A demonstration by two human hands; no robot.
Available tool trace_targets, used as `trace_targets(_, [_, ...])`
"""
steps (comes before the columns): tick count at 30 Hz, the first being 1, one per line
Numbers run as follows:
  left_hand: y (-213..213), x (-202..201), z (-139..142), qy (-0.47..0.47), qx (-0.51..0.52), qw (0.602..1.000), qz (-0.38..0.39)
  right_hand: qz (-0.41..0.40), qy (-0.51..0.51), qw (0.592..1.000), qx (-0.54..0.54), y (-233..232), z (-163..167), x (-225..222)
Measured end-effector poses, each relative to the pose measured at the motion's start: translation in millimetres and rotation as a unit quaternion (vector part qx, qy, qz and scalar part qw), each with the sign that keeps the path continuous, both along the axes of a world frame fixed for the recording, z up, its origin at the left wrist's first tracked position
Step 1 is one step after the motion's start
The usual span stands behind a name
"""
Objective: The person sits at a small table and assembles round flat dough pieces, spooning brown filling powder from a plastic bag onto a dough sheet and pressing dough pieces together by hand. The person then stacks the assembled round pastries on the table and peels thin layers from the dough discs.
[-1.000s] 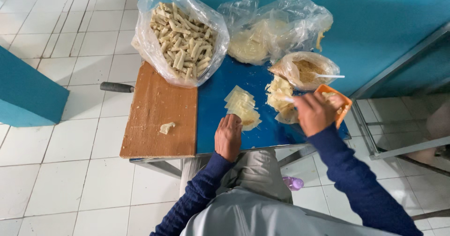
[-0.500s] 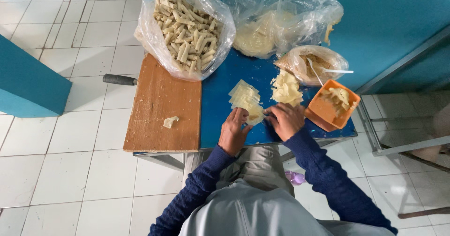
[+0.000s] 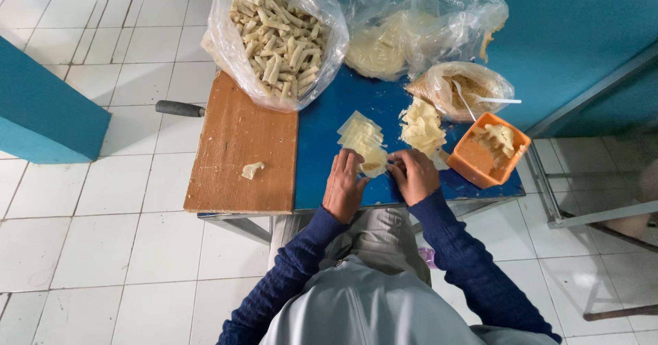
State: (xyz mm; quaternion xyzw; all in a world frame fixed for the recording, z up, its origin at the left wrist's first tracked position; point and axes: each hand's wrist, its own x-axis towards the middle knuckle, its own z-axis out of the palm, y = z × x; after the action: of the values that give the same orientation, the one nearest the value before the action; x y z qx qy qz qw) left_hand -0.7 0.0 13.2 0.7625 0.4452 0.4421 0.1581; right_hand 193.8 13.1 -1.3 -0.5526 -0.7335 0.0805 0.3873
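The person sits at a small blue table [image 3: 329,132] with both hands at its near edge. The left hand [image 3: 345,186] rests palm down, fingers curled loosely over the near corner of a pale wrapper sheet [image 3: 373,165]; whether it pinches the sheet cannot be told. The right hand [image 3: 412,175] is curled, its fingertips meeting the same sheet from the other side. The sheet lies at the near end of a small stack of wrappers [image 3: 360,136], between the two hands.

Just beyond the right hand lies a second heap of wrappers [image 3: 421,126]. An orange tub [image 3: 480,160] holding pale filling stands near the right hand, at the table's right edge. A wooden board [image 3: 236,150] covers the table's left part; one small dough scrap [image 3: 251,170] lies on it. At the far side stand a clear bag of rolled sticks [image 3: 274,33], a second bag of pale sheets [image 3: 411,33] and a smaller bag with a spoon [image 3: 462,88].
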Motion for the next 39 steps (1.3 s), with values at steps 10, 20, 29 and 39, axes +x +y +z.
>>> trace_targets(10, [-4, 5, 2, -0.025, 0.009, 1.000, 0.007, -0.020, 0.014, 0.999, -0.028, 2, 0, -3])
trace_targets(20, [-3, 3, 3, -0.008, -0.019, 1.000, -0.021, 0.061, 0.082, 0.995, 0.001, -10, 17, -5])
trace_targets(29, [1, 6, 5, 0.061, 0.000, 0.997, -0.038, 0.082, 0.100, 0.991, -0.018, -13, 12, -3])
trace_targets(39, [5, 3, 1, 0.022, -0.019, 0.999, -0.044, 0.102, -0.080, 0.986, 0.105, -2, -6, 4])
